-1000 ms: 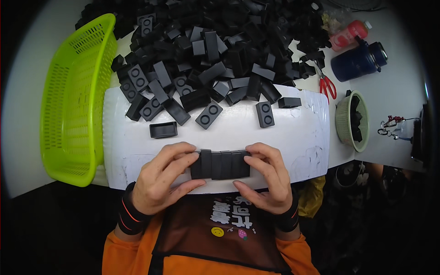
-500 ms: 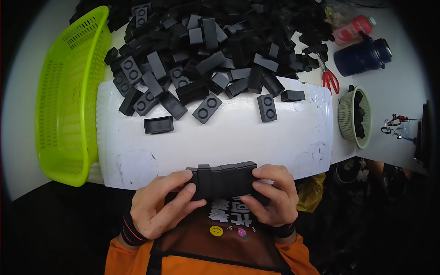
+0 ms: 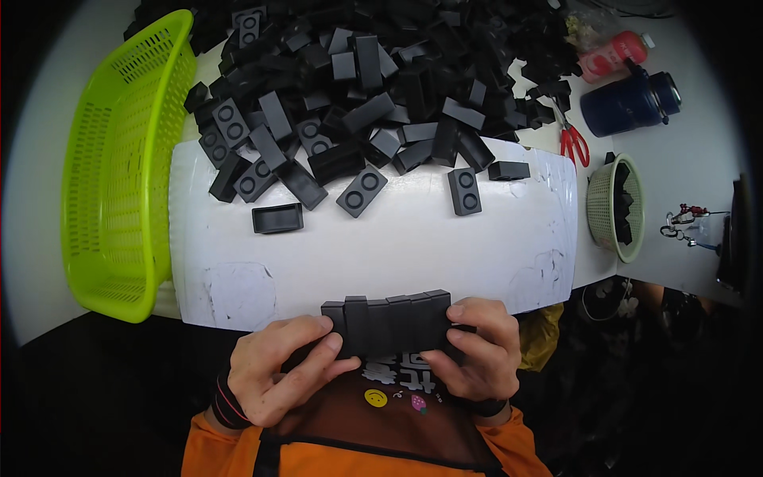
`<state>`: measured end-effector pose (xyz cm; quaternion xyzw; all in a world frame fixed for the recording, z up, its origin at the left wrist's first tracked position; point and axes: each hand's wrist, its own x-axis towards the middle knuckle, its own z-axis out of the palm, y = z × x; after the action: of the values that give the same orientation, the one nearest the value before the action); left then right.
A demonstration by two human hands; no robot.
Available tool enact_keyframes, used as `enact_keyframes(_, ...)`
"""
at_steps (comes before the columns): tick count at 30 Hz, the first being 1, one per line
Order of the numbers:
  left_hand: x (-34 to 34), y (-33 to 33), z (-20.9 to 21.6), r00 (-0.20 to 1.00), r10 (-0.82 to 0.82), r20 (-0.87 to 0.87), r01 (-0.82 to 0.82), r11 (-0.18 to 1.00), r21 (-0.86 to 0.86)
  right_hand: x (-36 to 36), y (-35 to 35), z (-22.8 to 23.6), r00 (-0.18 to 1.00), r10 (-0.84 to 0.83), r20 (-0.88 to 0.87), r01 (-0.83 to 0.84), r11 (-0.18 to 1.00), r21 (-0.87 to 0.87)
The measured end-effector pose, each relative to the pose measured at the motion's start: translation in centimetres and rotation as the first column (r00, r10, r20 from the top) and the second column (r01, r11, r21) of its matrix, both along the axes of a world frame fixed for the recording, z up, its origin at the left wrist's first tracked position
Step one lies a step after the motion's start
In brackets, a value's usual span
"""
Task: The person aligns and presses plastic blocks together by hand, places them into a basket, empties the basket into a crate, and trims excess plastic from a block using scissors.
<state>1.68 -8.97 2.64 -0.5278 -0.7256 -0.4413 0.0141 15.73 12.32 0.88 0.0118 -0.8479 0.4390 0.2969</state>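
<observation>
Between my two hands is a row of several black plastic blocks (image 3: 388, 324), pressed side by side, their top edges uneven. My left hand (image 3: 288, 367) grips the row's left end with thumb and fingers. The right end is held by my right hand (image 3: 482, 350), its fingers bent around the edge. The row hangs just off the near edge of a white board (image 3: 381, 254), above my brown apron (image 3: 381, 425). One hollow black block (image 3: 277, 218) lies open side up on the board. Another block with two round rings (image 3: 465, 191) lies farther right.
A large heap of black blocks (image 3: 367, 62) covers the far side. A lime green basket (image 3: 151, 230) stands at left. To the right are red-handled scissors (image 3: 574, 145), a dark blue flask (image 3: 628, 103), a red bottle (image 3: 616, 56) and a small pale basket (image 3: 602, 203) holding black pieces.
The row of blocks has tilted a little, showing more of its broad face, and sits slightly lower. Both hands still grip its ends.
</observation>
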Motion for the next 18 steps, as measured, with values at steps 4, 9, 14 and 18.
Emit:
enact_keyframes(4, -0.1, 0.1, 0.1, 1.0, 0.003, -0.024, -0.003, 1.0, 0.013, 0.0, -0.1, 0.2, 1.0, -0.003, 0.005, 0.003, 1.0, 0.014)
enact_keyframes(9, -0.1, 0.3, 0.1, 0.999, 0.036, -0.026, -0.035, 0.999, 0.012, -0.2, -0.1, 0.2, 1.0, 0.0, 0.007, 0.0, 1.0, 0.022)
enact_keyframes(14, -0.4, 0.3, 0.8, 0.991, 0.003, 0.131, 0.0, 1.0, -0.027, 0.1, 0.0, 1.1, 0.998, 0.014, 0.058, -0.011, 0.999, -0.05)
enact_keyframes(18, -2.2, 2.3, -0.2, 0.958, 0.12, 0.261, -0.092, 0.989, -0.116, -3.3, 0.9, 1.2, 0.977, -0.012, 0.211, 0.01, 1.0, 0.013)
